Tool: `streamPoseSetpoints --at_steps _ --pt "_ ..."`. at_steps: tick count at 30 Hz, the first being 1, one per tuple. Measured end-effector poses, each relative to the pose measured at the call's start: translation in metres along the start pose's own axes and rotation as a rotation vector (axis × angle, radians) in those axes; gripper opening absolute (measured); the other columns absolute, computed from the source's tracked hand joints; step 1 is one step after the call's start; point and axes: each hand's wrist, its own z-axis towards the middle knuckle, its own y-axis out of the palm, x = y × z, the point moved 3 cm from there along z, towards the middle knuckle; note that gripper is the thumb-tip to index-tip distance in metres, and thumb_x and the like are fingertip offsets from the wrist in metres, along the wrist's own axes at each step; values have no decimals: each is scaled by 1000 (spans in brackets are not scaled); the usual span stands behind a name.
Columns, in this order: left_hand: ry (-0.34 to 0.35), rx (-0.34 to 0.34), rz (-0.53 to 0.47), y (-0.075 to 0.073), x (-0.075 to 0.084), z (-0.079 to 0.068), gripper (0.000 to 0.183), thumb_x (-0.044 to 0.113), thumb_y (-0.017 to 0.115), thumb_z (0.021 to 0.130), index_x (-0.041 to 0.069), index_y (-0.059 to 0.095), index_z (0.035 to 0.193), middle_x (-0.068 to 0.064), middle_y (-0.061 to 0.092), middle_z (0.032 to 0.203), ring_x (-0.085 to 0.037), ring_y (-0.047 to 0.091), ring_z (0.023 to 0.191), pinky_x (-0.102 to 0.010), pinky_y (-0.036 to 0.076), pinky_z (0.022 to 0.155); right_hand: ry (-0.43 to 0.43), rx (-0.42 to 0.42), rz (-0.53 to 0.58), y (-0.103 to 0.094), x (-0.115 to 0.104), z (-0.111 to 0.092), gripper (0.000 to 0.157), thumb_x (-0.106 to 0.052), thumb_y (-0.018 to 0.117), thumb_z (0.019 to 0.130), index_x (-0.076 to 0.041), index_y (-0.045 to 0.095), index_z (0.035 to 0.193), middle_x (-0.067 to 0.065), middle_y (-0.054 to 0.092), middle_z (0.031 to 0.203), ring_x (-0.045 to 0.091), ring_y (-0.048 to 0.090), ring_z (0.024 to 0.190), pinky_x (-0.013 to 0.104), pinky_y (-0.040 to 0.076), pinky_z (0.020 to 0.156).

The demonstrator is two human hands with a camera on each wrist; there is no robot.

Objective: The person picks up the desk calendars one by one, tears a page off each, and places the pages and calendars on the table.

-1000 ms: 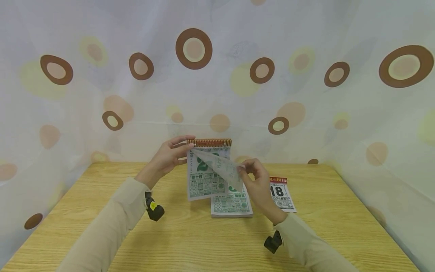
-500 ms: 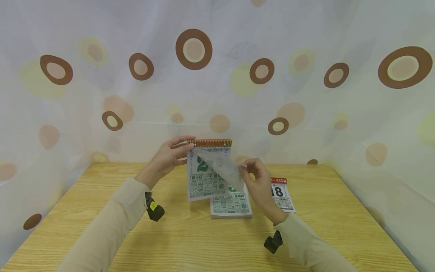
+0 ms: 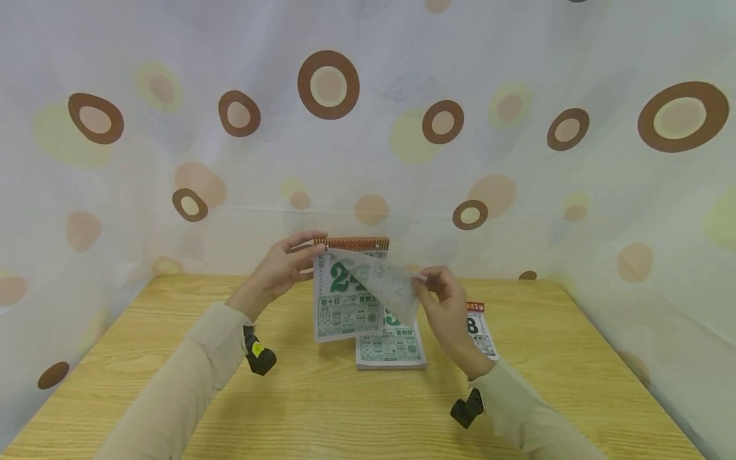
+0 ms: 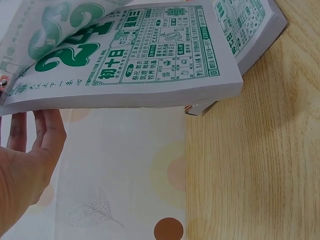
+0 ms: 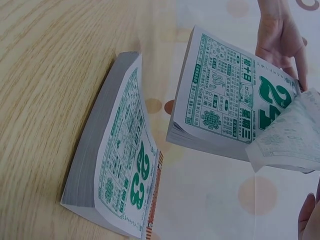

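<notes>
My left hand (image 3: 278,271) grips the upper left corner of a tear-off calendar (image 3: 339,316), thumb in front by its striped red-and-gold binding. The calendar is a thick pad printed in green, held up off the table, with a large 24 on the sheet underneath. Its thin top sheet (image 3: 397,295) is drawn diagonally to the right, and my right hand (image 3: 445,313) pinches the free end. In the right wrist view this sheet (image 5: 285,140) is creased and partly covers the 24. At the binding, whether the sheet is torn cannot be seen.
A second thick calendar pad (image 5: 125,150), showing 23, lies behind and below the held one. A smaller calendar (image 3: 482,335) with a red header lies by my right hand, partly hidden. The wooden table (image 3: 322,409) meets a patterned curtain (image 3: 368,160) at the back.
My right hand has moved slightly right with the sheet, uncovering more of the 24. The held calendar has shifted a little left. More of the small calendar is now covered by my right hand.
</notes>
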Motion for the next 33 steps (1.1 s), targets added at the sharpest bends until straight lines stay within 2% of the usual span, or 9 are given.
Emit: streamPoseSetpoints --at_steps 5,14,19,26,32,33 --pt "1 -5 -8 0 0 -1 43 21 61 88 14 49 129 -2 60 108 -14 63 93 -36 50 84 8 2 0 -2 3 1 7 13 54 83 14 51 89 -4 55 80 5 54 71 14 46 66" --pt "1 -3 -11 -1 -1 -1 44 20 61 88 12 48 130 -1 61 106 -14 63 92 -32 52 79 35 22 18 -12 27 4 8 6 58 84 9 53 90 -6 57 81 6 57 72 15 48 66" --pt "-7 -1 4 0 -3 -2 47 21 59 89 10 44 133 -1 60 107 -14 62 92 -34 51 82 33 20 38 -14 28 3 9 5 58 85 9 53 91 -6 57 80 6 56 72 15 48 65" --pt "-5 11 -11 -1 -3 -2 35 20 61 88 17 53 122 -2 60 108 -14 63 92 -32 52 79 62 40 31 -18 27 3 9 7 58 84 9 53 91 -6 57 77 6 54 70 14 46 62" --pt "0 -3 -6 -1 -2 -2 39 22 62 88 16 52 124 -3 59 110 -14 62 93 -32 52 79 114 29 54 -21 28 5 11 5 57 85 9 51 93 -4 57 81 7 56 73 15 49 66" --pt "1 -3 -3 -1 -2 -3 40 22 61 88 16 51 125 -3 58 110 -14 62 92 -31 52 79 119 31 57 -22 28 5 11 4 57 86 9 51 94 -4 56 81 6 55 72 14 48 63"
